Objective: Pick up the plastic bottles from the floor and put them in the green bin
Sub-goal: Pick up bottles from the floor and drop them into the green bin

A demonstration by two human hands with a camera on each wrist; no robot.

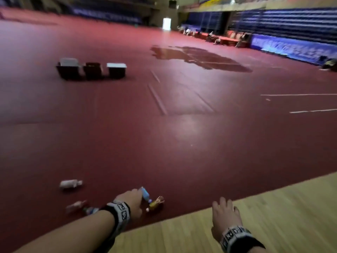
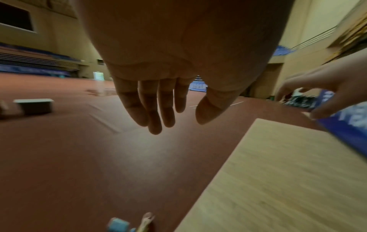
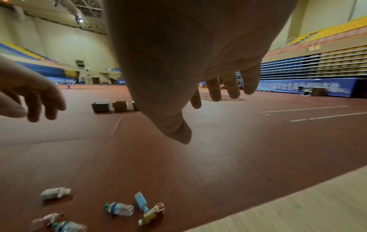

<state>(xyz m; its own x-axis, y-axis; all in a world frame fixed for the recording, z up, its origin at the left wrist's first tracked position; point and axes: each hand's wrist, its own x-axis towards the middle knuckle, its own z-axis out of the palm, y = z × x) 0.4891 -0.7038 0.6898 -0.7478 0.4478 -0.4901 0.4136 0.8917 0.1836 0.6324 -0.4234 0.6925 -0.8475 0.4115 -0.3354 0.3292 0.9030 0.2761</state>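
Several plastic bottles lie on the red floor: a white one (image 1: 70, 183), a blue one (image 1: 145, 194), a yellow-brown one (image 1: 156, 203) and clear ones (image 1: 75, 206) at the near left. The right wrist view shows them too, with the blue bottle (image 3: 141, 201) touching the yellow-brown bottle (image 3: 152, 215). My left hand (image 1: 135, 198) hangs above the blue bottle, fingers straight and holding nothing (image 2: 177, 125). My right hand (image 1: 223, 202) hovers over the wooden floor edge, fingers spread and empty (image 3: 198, 119). A dark greenish bin (image 3: 100, 105) stands far off.
Three containers stand in a row far ahead on the left: a lidded bin (image 1: 70, 69), a brown box (image 1: 93, 70) and a white-topped bin (image 1: 116, 69). A light wooden floor strip (image 1: 255, 207) borders the red mat. A dark patch (image 1: 200, 55) and a blue banner (image 1: 291, 48) lie beyond.
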